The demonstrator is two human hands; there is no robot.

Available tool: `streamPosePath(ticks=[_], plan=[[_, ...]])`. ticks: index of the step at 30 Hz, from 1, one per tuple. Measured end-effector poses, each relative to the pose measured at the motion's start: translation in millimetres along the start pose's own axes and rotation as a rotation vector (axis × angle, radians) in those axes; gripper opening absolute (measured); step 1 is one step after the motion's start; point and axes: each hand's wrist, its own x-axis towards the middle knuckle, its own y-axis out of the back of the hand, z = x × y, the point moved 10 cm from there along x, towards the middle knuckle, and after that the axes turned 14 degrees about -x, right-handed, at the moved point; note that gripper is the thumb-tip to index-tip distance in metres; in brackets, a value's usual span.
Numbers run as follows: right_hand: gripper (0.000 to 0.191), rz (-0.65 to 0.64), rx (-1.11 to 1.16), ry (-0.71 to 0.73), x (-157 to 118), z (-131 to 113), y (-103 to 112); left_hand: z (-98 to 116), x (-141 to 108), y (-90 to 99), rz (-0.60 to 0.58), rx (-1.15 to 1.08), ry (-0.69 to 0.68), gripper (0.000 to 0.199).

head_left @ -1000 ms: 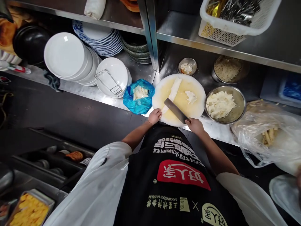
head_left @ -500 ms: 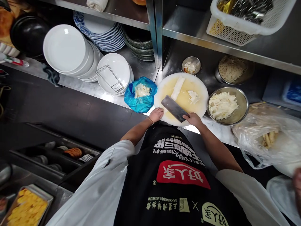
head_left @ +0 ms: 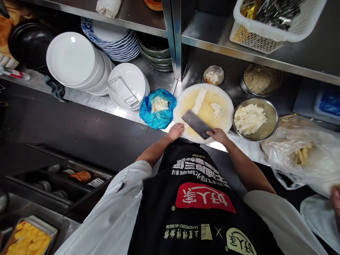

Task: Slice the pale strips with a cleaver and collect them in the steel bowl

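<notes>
My right hand (head_left: 219, 135) grips a cleaver (head_left: 197, 123), its broad dark blade lying low over the round white cutting board (head_left: 230, 106). My left hand (head_left: 176, 131) rests at the board's near left edge, fingers lightly bent with nothing visible in them. A long pale strip of food (head_left: 199, 100) lies on the board just beyond the blade. To its right sits a small heap of thin white slices (head_left: 217, 110). Left of the board, a blue plastic bag (head_left: 148, 110) holds pale pieces. A steel bowl (head_left: 273, 122) of white slices stands on the right.
A small metal bowl (head_left: 214, 75) and a bowl of shreds (head_left: 258, 78) stand behind the board. Stacked white plates (head_left: 71, 58) are at left. A clear plastic bag (head_left: 284, 159) lies right. The shelf edge (head_left: 247, 55) overhangs the counter. Another hand (head_left: 336, 198) shows at the right edge.
The whole view has shifted slightly, with things sitting a little lower and further left. Both hands, the cleaver and the food strip keep about the same places on the board.
</notes>
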Motion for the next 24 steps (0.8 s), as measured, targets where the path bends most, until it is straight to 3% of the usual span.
streamPosePath(ticks=[5,9,13,19,24], plan=[[0.043,0.172,-0.051,-0.074,31,24,54,3,3,1.2,-0.093,0.048,-0.014,0.025],[0.044,0.297,-0.052,-0.164,27,32,79,11,13,1.7,-0.216,0.119,-0.059,0.025],[0.046,0.312,0.126,-0.236,0,43,60,21,36,-7.6,-0.346,0.207,-0.085,0.026],[0.046,0.292,0.157,-0.263,-37,57,23,11,76,-16.8,-0.425,0.269,0.092,0.025],[0.044,0.207,0.027,-0.078,-43,25,9,19,58,-5.4,-0.459,0.149,0.001,0.018]])
